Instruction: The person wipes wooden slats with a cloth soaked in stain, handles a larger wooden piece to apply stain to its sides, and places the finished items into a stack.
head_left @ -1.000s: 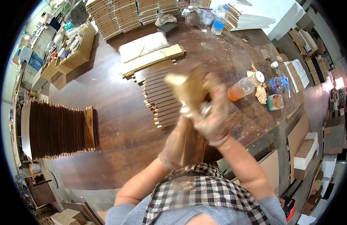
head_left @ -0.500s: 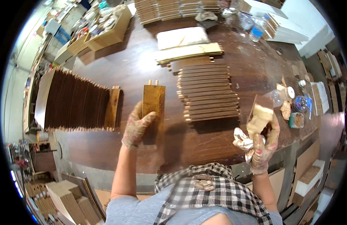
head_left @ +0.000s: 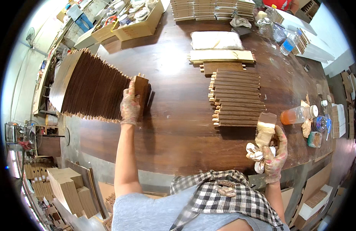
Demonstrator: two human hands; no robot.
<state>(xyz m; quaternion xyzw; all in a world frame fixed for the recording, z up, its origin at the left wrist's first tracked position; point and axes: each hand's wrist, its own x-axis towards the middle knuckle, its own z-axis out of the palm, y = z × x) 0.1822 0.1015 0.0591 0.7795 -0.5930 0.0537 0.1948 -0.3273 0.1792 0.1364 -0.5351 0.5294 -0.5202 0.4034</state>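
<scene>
My left hand [head_left: 130, 108], in a stained glove, is closed on a brown wooden board [head_left: 141, 91] with pale dowels at its end. That board stands at the right end of a long row of dark dowelled boards [head_left: 94, 86], against or just beside it. In my gloved right hand [head_left: 276, 161] are a wide paintbrush [head_left: 265, 133], bristles pointing away from me, and a crumpled white rag [head_left: 255, 153] bunched under it. Just left of the brush lies a stack of dark boards [head_left: 237, 98] with dowels at both sides.
A bottle of orange liquid [head_left: 295, 115], a green-tinted jar [head_left: 314, 139] and other bottles stand at the right. Pale boards [head_left: 222, 56] and a white bundle [head_left: 216, 40] lie farther back. Cardboard boxes [head_left: 139, 30] hold clutter at far left. A person [head_left: 78, 17] stands beyond.
My left hand has carried the board leftward to the row's end. My right hand keeps the brush and rag. The whole view has shifted, and a red garment now shows at the far right.
</scene>
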